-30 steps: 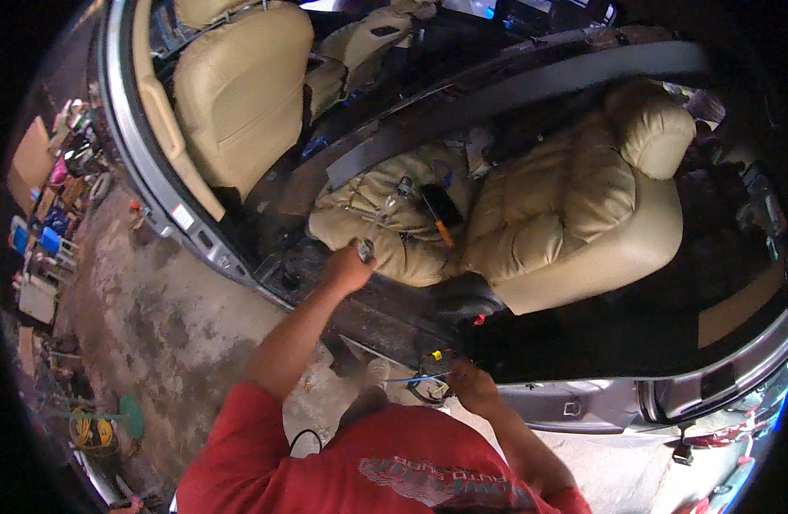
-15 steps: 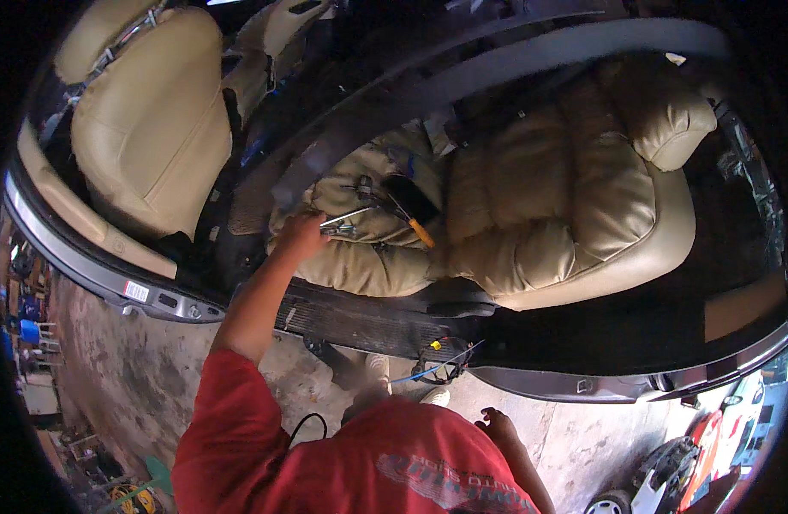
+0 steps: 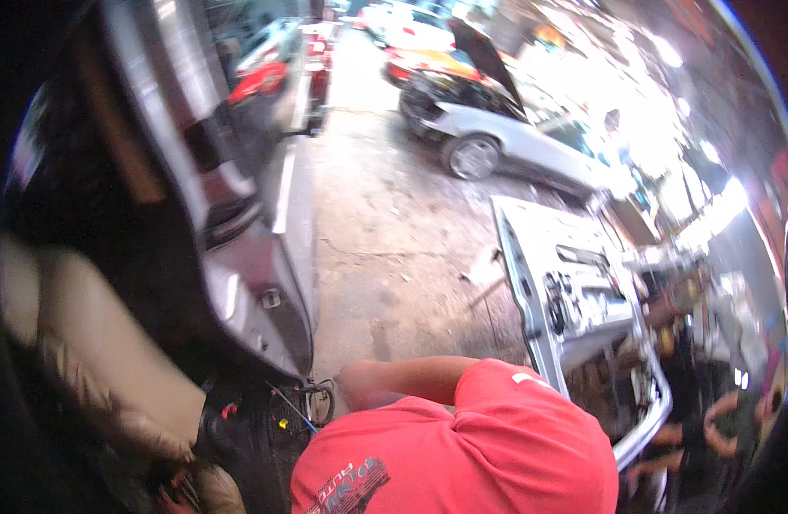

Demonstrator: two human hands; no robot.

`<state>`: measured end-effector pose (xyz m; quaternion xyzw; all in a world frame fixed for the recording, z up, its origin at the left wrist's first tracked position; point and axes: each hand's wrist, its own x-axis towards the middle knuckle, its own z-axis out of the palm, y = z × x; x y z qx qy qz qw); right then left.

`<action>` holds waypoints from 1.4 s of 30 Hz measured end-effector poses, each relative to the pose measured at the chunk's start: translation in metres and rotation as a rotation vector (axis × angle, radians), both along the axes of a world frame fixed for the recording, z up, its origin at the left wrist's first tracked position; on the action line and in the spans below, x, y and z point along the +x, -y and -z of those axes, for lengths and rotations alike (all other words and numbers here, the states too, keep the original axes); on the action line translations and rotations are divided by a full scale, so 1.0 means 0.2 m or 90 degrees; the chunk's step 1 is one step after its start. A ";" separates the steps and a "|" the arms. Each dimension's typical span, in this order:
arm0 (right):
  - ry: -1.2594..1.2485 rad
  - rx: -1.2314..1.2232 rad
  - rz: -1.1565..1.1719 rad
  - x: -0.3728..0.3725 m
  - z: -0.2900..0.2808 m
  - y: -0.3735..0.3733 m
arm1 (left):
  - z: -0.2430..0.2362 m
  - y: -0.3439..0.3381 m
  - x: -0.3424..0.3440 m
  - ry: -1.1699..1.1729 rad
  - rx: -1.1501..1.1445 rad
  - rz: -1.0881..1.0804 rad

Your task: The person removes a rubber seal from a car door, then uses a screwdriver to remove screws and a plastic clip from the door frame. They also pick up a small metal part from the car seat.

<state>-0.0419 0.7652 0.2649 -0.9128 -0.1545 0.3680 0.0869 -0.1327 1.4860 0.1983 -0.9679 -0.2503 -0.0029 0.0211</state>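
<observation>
My right hand [image 3: 353, 377] is low in the middle, smeared by motion, with its forearm bent from my red sleeve. Just left of it, beside the car's door sill, are wires with a yellow connector [image 3: 283, 424] and a thin blue line [image 3: 304, 420]. I cannot tell whether the hand touches them or holds anything. The car's tan leather seat [image 3: 120, 343] fills the lower left, blurred. My left hand does not show.
The grey car body [image 3: 257, 308] runs up the left side. A detached silver door [image 3: 582, 291] stands at the right amid clutter. Beyond the concrete floor [image 3: 394, 283] are a silver car [image 3: 522, 150] with its hood raised and other vehicles, including an orange one [image 3: 420, 60].
The view has swung sharply right, from the seats toward the garage. My left hand, earlier at the tools on the seat, has gone out of view. My right hand now shows blurred near the wires.
</observation>
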 end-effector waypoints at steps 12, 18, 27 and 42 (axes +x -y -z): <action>-0.120 -0.049 0.321 -0.77 0.58 0.90 | -0.22 1.27 0.70 0.020 -0.117 0.241; -0.105 -0.032 0.304 -0.65 0.58 1.08 | -0.30 1.40 0.75 0.011 -0.094 0.232; -0.066 0.031 0.354 -0.60 0.73 1.32 | -0.32 1.62 0.77 -0.013 -0.080 0.222; -0.094 0.027 0.323 -0.64 0.78 1.59 | -0.36 1.82 0.68 -0.032 -0.062 0.178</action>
